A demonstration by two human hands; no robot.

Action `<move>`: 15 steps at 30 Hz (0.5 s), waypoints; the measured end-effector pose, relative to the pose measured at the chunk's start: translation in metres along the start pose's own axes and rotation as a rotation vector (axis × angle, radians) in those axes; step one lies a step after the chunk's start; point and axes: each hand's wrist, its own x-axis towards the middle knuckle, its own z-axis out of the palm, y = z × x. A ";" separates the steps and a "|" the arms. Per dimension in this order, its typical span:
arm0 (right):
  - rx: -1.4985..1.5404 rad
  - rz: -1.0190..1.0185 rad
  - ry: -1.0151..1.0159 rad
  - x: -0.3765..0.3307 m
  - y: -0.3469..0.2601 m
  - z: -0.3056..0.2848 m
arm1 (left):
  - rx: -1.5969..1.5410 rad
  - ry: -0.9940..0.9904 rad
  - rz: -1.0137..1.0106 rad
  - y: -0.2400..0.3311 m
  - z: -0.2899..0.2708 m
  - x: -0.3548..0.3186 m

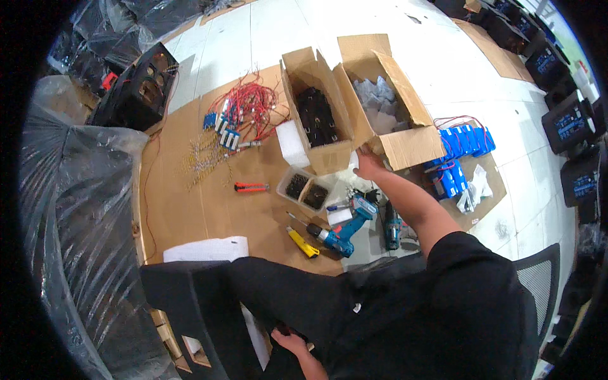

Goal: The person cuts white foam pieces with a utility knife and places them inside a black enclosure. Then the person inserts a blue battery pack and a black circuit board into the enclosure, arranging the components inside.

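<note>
My right arm stretches forward over the work surface. My right hand (pixel 370 164) is at the near corner of an open cardboard box (pixel 415 149) that holds pale translucent plastic bags (pixel 377 96); its fingertips are too small and partly hidden to read. Beside it stands a second open carton (pixel 330 159) with black parts (pixel 315 117) inside. Low in the view, my left hand (pixel 291 342) is close to my body, beside a black panel with cutouts (pixel 212 304). Its fingers look curled around something dark that I cannot make out.
Nearer me lie a blue cordless drill (pixel 335 239), another power tool (pixel 392 228), a yellow cutter (pixel 303 242), a red cutter (pixel 251 187) and a two-part tub of screws (pixel 296 185). Red wires (pixel 253 104) sit far left, blue battery packs (pixel 465 140) right, a black speaker cabinet (pixel 142 88) far left.
</note>
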 end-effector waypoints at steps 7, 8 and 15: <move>-0.018 0.020 -0.017 0.005 -0.023 -0.013 | 0.120 0.102 0.052 -0.042 0.012 -0.002; -0.015 -0.016 -0.019 -0.002 -0.023 -0.015 | 0.116 0.122 0.050 -0.055 0.016 -0.001; 0.042 -0.210 0.060 -0.064 -0.051 -0.119 | 0.273 -0.233 -0.138 -0.076 -0.010 -0.008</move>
